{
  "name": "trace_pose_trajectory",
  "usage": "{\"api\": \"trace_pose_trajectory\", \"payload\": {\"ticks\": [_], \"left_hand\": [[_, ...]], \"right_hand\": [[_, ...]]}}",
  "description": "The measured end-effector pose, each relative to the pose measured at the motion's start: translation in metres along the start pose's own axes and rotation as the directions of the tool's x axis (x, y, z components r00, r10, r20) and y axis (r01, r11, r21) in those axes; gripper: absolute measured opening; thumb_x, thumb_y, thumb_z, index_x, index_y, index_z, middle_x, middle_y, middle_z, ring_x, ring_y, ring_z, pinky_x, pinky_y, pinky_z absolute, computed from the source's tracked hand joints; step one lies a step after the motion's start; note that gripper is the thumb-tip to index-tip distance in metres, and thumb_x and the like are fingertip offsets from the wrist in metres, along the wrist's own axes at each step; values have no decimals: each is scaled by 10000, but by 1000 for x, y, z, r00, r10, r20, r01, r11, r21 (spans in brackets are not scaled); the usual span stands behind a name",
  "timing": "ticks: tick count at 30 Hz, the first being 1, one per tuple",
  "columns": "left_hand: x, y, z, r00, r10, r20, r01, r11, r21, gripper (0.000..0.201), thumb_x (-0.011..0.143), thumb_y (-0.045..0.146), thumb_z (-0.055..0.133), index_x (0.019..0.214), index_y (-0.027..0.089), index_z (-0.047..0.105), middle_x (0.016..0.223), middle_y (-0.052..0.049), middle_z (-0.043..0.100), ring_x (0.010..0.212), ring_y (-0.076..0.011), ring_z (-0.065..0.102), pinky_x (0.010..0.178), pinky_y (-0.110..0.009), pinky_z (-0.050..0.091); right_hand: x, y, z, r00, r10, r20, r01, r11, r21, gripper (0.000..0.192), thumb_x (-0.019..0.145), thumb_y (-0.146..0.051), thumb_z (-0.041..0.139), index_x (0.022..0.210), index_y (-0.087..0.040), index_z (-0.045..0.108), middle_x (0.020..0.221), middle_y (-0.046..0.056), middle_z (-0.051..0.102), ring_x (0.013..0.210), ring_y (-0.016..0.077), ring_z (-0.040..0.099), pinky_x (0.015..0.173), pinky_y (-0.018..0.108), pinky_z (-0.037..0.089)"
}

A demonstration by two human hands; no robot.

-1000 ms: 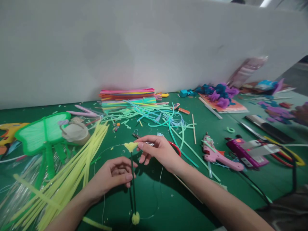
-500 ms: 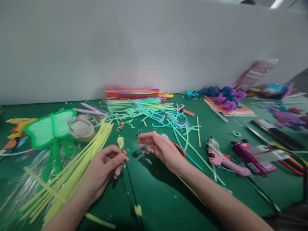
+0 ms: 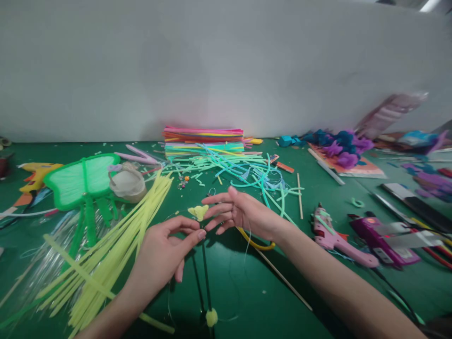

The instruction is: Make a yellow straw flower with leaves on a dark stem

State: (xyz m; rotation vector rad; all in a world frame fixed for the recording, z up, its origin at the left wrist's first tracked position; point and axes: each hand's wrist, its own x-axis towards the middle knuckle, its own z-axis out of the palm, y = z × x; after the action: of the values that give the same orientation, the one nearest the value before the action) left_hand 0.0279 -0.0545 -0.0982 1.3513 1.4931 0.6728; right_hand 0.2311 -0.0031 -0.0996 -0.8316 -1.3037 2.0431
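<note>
My left hand (image 3: 169,247) pinches a thin dark stem (image 3: 205,268) between thumb and forefinger. At the stem's top, just above my fingertips, is a yellow fuzzy piece (image 3: 198,212) with a spread, winged outline. A second yellow tuft (image 3: 211,318) sits lower on the stem. My right hand (image 3: 243,214) is open, fingers stretched toward the upper yellow piece, their tips close to or touching it. A fine clear thread (image 3: 249,242) hangs by the right hand; I cannot tell whether the fingers hold it. Below that hand, a yellow curved handle (image 3: 259,242) is partly hidden.
Yellow pipe cleaners (image 3: 116,254) lie left, beside a green fuzzy wing-shaped piece (image 3: 84,181) and a small tub (image 3: 127,184). Coloured pipe cleaners (image 3: 205,136) are stacked by the wall. A pink glue gun (image 3: 341,242), purple device (image 3: 383,240) and wooden stick (image 3: 284,280) lie right.
My left hand has moved right with the stem, and the upper yellow piece now looks wider. The right hand's fingers have come close to it. The view has shifted slightly left.
</note>
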Motion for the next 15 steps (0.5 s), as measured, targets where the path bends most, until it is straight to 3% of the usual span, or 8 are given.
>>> {"api": "trace_pose_trajectory", "payload": {"ticks": [3,5,6,7,9,10,12,15], "left_hand": [[-2,-2,1,999,51,4,-51,990,129,318,796,499,626,901,204,685,380,66,566,268,-104,472,375,-212,370],[-3,-5,-4,974,219,-51,-198,944,265,280,820,484,609,874,227,705,437,55,582,333,-115,505,411,-232,389],[-3,-5,-8,931,352,-95,-299,886,354,249,827,462,611,860,237,713,502,41,604,402,-123,536,454,-242,411],[-2,-5,-14,860,494,-130,-395,803,446,206,832,423,619,860,245,718,630,16,649,523,-140,587,534,-257,446],[0,-4,-24,675,720,-161,-505,610,610,241,807,366,658,1020,260,696,791,-15,646,753,-190,612,721,-314,472],[2,-3,-29,648,753,-114,-540,560,629,319,801,341,667,1110,261,661,904,-35,646,868,-212,604,800,-340,464],[5,-3,-35,660,750,33,-619,519,589,387,798,307,670,1177,259,607,1024,-45,636,970,-217,576,866,-353,447],[7,-6,-36,712,674,199,-660,544,518,330,807,285,660,1131,252,609,954,-24,654,894,-192,574,790,-324,456]], "right_hand": [[3,-7,1,991,-123,-54,97,933,-347,388,770,-342,719,1113,-180,642,909,51,702,790,149,655,745,287,515],[4,-9,4,979,-197,-47,148,857,-494,283,764,-239,712,1035,-169,671,849,28,696,771,132,640,738,265,504],[3,-10,6,974,-222,-39,168,828,-535,230,781,-217,684,1005,-166,679,847,25,694,770,127,636,735,259,502],[2,-10,8,969,-244,-26,187,804,-565,195,796,-200,658,986,-165,683,860,23,695,773,123,634,733,254,501],[-1,-10,13,959,-283,0,223,755,-617,176,811,-176,624,975,-170,687,890,19,700,786,118,633,742,247,503],[-2,-9,15,955,-296,15,236,731,-641,178,816,-171,614,977,-173,687,896,16,703,788,117,634,743,245,504],[-5,-8,18,949,-312,45,258,686,-681,188,818,-166,608,988,-179,686,901,9,709,788,116,636,744,242,506],[-8,-5,22,939,-334,83,286,624,-727,228,795,-169,642,1020,-179,675,936,5,714,820,115,640,766,236,506]]}}
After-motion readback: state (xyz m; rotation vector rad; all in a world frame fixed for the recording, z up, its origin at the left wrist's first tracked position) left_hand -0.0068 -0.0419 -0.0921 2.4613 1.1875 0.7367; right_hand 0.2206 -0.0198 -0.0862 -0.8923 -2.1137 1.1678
